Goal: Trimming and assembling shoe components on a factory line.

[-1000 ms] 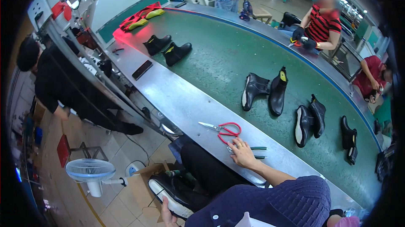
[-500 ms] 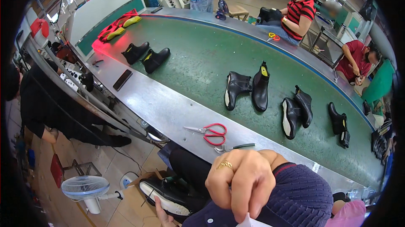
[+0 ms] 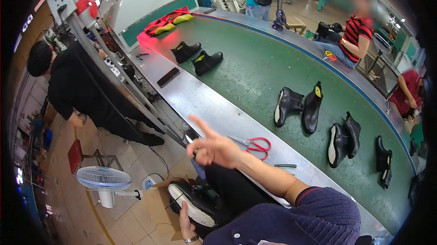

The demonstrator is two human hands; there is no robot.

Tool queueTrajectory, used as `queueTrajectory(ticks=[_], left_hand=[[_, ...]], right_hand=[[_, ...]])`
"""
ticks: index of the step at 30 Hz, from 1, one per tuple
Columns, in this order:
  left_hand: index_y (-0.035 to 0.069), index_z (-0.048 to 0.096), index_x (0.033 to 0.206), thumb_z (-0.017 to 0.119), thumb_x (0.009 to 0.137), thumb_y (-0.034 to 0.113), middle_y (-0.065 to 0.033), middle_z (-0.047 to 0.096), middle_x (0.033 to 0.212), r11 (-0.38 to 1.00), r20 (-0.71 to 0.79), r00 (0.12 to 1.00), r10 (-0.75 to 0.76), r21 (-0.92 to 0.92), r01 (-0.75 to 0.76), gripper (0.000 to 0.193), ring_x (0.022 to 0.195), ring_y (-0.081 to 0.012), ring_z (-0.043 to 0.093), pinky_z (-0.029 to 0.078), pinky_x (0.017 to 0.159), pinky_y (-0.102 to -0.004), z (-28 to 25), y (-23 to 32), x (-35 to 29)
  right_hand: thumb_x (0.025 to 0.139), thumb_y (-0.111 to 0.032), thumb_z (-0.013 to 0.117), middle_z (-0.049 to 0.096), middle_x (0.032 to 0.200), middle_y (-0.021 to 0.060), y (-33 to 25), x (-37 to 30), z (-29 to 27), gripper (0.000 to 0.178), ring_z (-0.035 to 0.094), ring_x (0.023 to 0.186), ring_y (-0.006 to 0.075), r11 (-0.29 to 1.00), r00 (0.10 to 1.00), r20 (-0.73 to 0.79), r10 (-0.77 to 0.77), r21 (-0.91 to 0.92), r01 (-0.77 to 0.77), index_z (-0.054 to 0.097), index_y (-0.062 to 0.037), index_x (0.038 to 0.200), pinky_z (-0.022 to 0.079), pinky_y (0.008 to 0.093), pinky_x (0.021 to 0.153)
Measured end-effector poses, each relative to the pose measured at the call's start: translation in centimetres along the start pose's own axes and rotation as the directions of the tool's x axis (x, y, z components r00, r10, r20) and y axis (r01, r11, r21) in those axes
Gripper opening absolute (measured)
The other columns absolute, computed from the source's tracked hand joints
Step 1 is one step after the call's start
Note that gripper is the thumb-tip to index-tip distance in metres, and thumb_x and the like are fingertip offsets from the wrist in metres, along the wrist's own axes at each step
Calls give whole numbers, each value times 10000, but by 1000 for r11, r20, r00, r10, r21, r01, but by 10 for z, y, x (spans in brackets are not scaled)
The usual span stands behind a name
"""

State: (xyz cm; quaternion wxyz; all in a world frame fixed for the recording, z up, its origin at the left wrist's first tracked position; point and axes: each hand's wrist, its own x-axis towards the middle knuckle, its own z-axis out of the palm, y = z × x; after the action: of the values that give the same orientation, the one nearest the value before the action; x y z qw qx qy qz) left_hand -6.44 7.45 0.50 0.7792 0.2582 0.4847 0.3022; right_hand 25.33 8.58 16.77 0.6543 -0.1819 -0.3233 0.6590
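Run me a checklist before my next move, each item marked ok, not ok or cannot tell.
1. Left hand on the white-soled black shoe: ok.
2. Right hand free of tools: ok, fingers spread.
3. Red-handled scissors lying on the metal ledge: ok.
4. Green-handled tool fully in view: not ok, right forearm hides part.
5. Shoe's far side undamaged: cannot tell, out of sight.
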Motion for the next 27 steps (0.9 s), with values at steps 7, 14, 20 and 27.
queueTrajectory(ticks=[7, 14, 20, 27], left_hand=[[10, 518, 1294, 597, 924, 457, -106, 614, 1210, 996, -47, 998, 35, 89, -31, 586, 1062, -234, 597, 470, 932, -363, 9, -7, 2], [-1, 515, 1294, 589, 930, 455, -115, 610, 1215, 998, -51, 999, -17, 55, 19, 588, 1070, -234, 594, 468, 933, -357, -1, -7, 10], [8, 498, 1320, 581, 925, 476, -129, 612, 1237, 996, -57, 998, 39, 76, -34, 618, 1083, -259, 605, 474, 948, -377, 2, -9, 10], [-5, 510, 1294, 599, 936, 415, -107, 607, 1210, 998, -67, 997, 39, 45, -36, 559, 1064, -220, 593, 472, 921, -339, 2, -7, 8]], right_hand=[[931, -420, 573, 401, 1443, 151, 2, 30, -67, 756, 461, 1267, 279, 924, 980, -120, -158, 331, 189, 117, -331, 1527, 429, 419, 1010], [951, -385, 561, 408, 1443, 118, 12, -7, -67, 710, 461, 1258, 255, 990, 959, -260, -110, -114, 83, 190, -200, 1528, 391, 420, 1043], [979, -282, 564, 643, 1152, 45, 89, -98, -123, 382, 627, 968, 115, 819, 800, -558, 219, -341, -462, 564, -86, 1307, 505, 272, 850], [964, -225, 568, 680, 955, 32, 140, -154, -132, 283, 618, 821, 94, 743, 755, -568, 327, -339, -577, 649, -42, 1164, 500, 258, 747]])
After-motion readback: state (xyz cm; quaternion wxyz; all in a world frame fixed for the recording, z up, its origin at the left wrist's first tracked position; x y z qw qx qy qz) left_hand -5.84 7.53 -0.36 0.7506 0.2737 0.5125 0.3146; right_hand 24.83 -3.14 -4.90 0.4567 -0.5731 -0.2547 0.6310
